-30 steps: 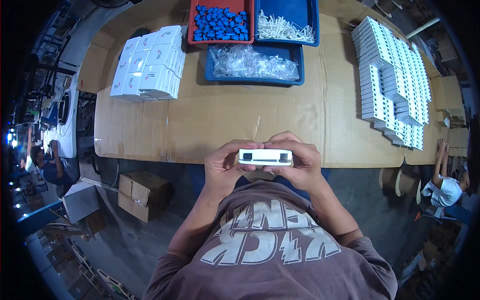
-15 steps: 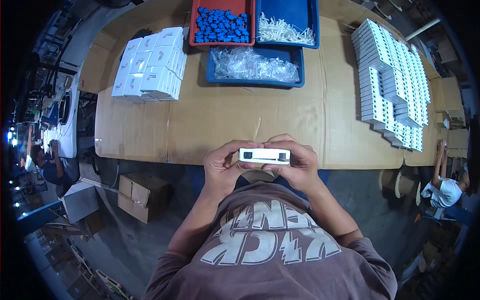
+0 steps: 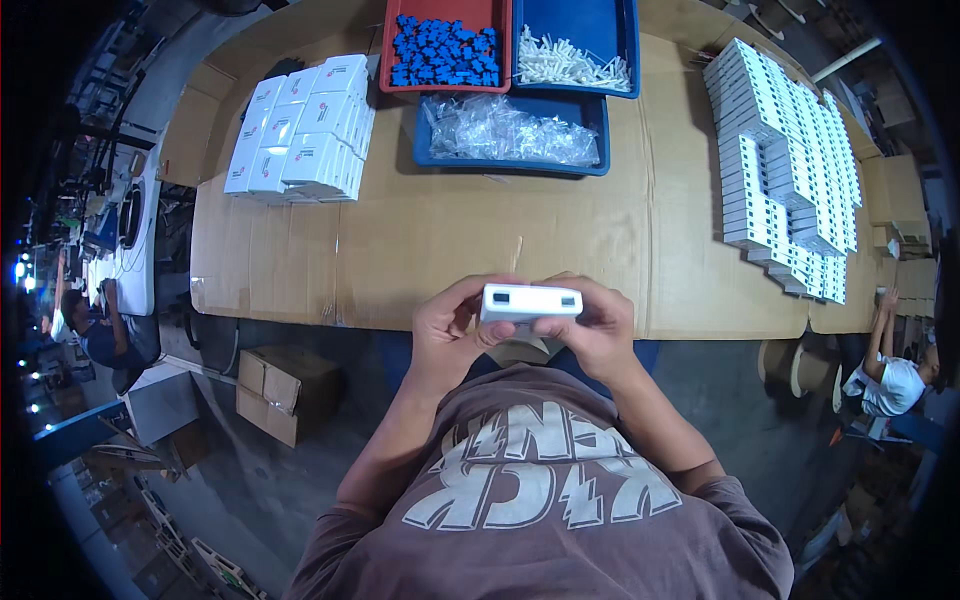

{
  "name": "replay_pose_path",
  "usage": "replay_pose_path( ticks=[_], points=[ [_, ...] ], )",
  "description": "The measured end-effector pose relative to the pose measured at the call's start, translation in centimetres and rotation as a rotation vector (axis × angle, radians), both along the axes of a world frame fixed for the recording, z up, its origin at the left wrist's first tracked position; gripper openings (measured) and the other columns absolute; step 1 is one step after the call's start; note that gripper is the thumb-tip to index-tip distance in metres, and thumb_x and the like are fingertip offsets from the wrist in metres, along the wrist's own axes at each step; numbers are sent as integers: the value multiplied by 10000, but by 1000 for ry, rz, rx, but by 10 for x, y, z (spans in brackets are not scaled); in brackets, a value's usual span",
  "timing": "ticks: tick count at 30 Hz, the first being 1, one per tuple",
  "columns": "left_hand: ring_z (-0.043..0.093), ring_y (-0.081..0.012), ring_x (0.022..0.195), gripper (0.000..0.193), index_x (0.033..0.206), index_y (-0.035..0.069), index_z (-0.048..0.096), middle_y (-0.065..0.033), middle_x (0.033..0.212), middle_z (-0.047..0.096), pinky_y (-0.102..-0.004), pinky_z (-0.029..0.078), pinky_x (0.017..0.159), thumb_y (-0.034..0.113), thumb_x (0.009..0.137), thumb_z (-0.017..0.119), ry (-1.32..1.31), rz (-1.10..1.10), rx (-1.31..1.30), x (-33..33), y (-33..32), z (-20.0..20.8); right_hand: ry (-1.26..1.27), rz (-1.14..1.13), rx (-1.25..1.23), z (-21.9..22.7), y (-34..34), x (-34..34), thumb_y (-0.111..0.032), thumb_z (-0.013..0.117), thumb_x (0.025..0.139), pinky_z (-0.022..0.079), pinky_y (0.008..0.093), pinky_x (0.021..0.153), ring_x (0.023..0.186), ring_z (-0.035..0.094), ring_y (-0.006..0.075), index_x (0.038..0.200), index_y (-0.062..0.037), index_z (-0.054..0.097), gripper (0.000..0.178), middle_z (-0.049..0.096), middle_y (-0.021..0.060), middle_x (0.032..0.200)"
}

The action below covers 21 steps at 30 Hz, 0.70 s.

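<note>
A small white plastic box (image 3: 531, 302) is held level in front of my chest, by the near edge of the table. Its narrow side faces up, with a dark square opening near each end. My left hand (image 3: 452, 318) grips the left end, its thumb along the lower edge. Around the right end close the fingers of my right hand (image 3: 598, 320), thumb below as well. The far side of the box is hidden. A thin pale strip (image 3: 517, 252) lies on the cardboard just beyond my fingers.
White boxes stand stacked at left (image 3: 300, 135); many slim white units are piled at right (image 3: 785, 170). Far trays hold blue parts (image 3: 445, 52), white pegs (image 3: 570, 62) and clear plastic bags (image 3: 510, 130). A carton (image 3: 285, 385) sits on the floor. Other people work at both sides.
The long slot that showed along the box's upper side is gone from sight; a smooth face with two openings shows instead. Both hands still hold the box in nearly the same place.
</note>
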<state>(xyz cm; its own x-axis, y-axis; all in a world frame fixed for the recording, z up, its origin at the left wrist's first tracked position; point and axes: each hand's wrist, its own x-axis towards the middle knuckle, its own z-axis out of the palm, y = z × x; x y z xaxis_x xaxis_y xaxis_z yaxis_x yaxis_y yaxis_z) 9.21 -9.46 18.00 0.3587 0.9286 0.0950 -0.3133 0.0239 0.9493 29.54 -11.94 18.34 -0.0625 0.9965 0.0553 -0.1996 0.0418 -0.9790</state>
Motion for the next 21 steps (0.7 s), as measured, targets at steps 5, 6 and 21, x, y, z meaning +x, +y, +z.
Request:
replay_pose_path(
  ticks=[5,6,21],
  points=[
    [697,-268,1099,417,1379,-34,542,-157,1292,652,-414,589,955,168,1026,637,-35,-71,-744,4,2,-7,29,-206,-344,-21,18,-5,-71,767,923,569,262,746,862,709,127,1122,56,705,243,754,108,963],
    [702,-343,1116,434,1388,-38,523,-202,1311,639,-452,587,967,278,1092,499,-90,-202,-810,1,3,-21,-74,-226,-350,-27,23,-6,-172,731,971,505,240,641,745,653,88,1040,51,728,234,727,68,846],
    [637,-328,1064,631,1293,-8,560,-189,1176,626,-489,524,986,566,1034,519,-653,-485,-1240,28,-4,-74,-260,-149,-352,-76,22,8,-267,661,1002,526,274,640,744,648,113,1057,40,720,318,708,90,841]
  ],
)
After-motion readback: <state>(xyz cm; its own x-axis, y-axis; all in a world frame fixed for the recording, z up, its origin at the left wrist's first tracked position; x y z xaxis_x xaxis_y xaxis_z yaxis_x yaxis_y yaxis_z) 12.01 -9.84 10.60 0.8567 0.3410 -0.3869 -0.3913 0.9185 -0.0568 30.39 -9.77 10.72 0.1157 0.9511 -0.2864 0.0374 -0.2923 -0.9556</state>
